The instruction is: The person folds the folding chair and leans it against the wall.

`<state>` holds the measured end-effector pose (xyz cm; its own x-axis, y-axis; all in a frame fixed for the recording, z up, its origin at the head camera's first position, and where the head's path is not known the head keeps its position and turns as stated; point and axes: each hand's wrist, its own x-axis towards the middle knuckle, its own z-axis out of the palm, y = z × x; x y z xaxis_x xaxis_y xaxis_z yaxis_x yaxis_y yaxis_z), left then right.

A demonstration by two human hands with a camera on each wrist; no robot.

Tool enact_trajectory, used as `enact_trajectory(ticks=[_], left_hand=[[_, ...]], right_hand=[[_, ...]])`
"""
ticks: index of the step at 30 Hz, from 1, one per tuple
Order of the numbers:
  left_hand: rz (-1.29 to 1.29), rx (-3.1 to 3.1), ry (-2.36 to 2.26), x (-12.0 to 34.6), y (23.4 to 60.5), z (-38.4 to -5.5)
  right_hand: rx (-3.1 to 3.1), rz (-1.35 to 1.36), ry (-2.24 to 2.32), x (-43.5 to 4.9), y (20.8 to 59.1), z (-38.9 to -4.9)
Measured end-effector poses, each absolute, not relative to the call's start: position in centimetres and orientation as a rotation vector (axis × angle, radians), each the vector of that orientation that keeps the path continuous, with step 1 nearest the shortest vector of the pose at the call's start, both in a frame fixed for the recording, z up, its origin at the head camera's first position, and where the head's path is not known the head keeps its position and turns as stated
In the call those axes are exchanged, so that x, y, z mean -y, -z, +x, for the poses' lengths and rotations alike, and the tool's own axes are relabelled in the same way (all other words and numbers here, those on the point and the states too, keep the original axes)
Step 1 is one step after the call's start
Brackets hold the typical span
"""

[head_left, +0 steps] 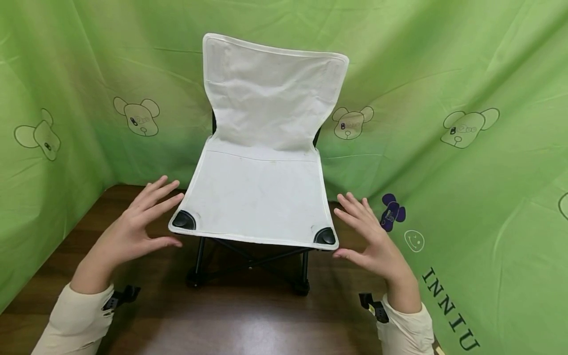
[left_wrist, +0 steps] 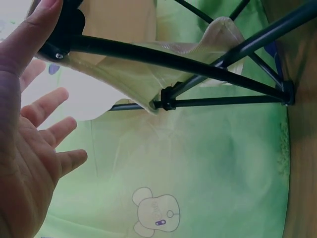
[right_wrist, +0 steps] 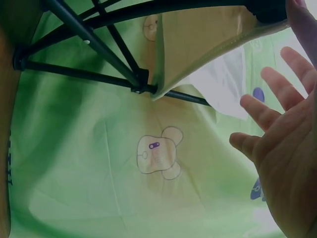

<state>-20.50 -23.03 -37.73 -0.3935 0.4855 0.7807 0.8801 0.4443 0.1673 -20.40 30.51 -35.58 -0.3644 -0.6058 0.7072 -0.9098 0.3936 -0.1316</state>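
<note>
Your left hand and right hand, spread wide and empty, flank the front of the white chair, about equally near, contact unclear. It stands upright between them, its long axis running away from you.

Head view from above, angled down, wrist views low, close, facing the shared chair frame

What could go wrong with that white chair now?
If the crossed bars folded, they could pinch the left hand or right hand, both close to the front corners of the white chair. If bumped, it might slide: its feet stand on a shiny brown surface.
</note>
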Motion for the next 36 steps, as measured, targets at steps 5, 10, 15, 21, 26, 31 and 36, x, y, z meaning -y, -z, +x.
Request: enact_trajectory(ticks=[5,10,15,21,26,31,36], left_hand=[[-1.161,2.020,0.768,22.7,37.7,-20.4],[-1.186,1.985,0.782,22.4,37.7,-20.4],[-1.210,1.966,0.808,22.0,37.7,-20.3],[-1.248,1.946,0.826,21.7,37.8,-20.3],[-1.275,1.922,0.823,21.5,37.9,-20.2],[-1.301,1.903,0.826,21.4,37.8,-20.2],[-1.324,1.879,0.838,21.2,37.7,-20.2]], right_hand=[[2.052,1.333,-0.737,-30.1,35.5,-20.3],[2.027,1.370,-0.760,-29.6,35.3,-20.1],[2.004,1.401,-0.786,-28.9,34.8,-19.6],[1.990,1.433,-0.800,-28.2,34.5,-19.3],[1.986,1.462,-0.801,-28.2,35.1,-19.6],[1.989,1.494,-0.817,-28.0,35.1,-19.7],[1.994,1.514,-0.821,-28.0,35.4,-19.9]])
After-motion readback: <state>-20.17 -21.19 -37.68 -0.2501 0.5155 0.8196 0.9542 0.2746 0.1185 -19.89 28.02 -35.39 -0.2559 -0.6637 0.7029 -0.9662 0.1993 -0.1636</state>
